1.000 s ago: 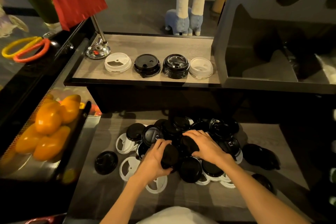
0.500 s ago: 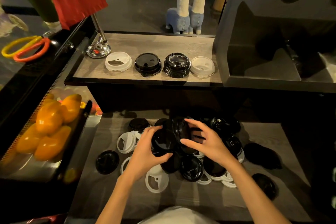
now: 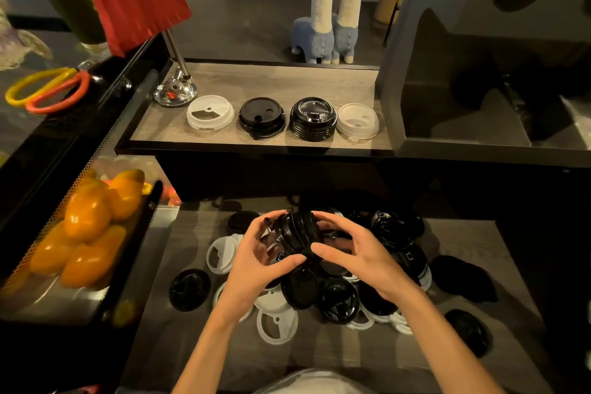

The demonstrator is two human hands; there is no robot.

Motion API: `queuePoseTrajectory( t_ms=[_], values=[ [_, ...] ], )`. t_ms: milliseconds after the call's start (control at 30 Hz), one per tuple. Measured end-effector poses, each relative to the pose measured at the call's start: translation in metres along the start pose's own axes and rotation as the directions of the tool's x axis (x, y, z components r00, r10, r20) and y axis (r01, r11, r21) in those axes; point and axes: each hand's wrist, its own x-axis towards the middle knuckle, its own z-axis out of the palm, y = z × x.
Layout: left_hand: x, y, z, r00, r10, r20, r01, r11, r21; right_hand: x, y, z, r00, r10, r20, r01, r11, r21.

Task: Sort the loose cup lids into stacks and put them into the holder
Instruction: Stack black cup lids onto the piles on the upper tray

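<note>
A heap of loose black and white cup lids [image 3: 339, 297] lies on the lower wooden counter. Above it, my left hand [image 3: 256, 259] and my right hand [image 3: 355, 252] hold a small stack of black lids [image 3: 295, 233] between them, tilted on edge. On the upper shelf stand four sorted groups: a white lid stack [image 3: 210, 112], a flat black lid [image 3: 262, 117], a taller black lid stack [image 3: 313, 118] and another white lid [image 3: 358, 121]. The grey holder [image 3: 447, 41] with dark compartments stands at the right.
A tray of orange fruit [image 3: 86, 224] sits at the left behind a perforated edge. A red flag on a chrome base [image 3: 175, 92], scissors with yellow and orange handles [image 3: 48, 92] and two plush llamas [image 3: 329, 9] stand further back. Single black lids [image 3: 468, 331] lie at the right.
Both hands rose from the heap, each with black lids, and brought them together into one tilted stack held between them.
</note>
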Motion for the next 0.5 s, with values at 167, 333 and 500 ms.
queuePoseTrajectory(
  t_ms=[167,333,500],
  values=[
    [0.002,0.002,0.001,1.0,-0.011,0.015,0.011,1.0,0.007,0.0,-0.011,0.0,0.998,-0.061,-0.029,0.06,0.997,-0.057],
    [0.002,0.005,0.001,1.0,0.005,0.023,-0.006,0.999,0.039,-0.001,-0.015,0.0,0.998,-0.065,0.005,0.065,0.993,-0.097],
    [0.002,0.01,0.003,0.999,0.02,0.029,-0.022,0.999,0.043,-0.002,-0.017,0.002,0.998,-0.049,0.026,0.051,0.997,-0.062]
  ],
)
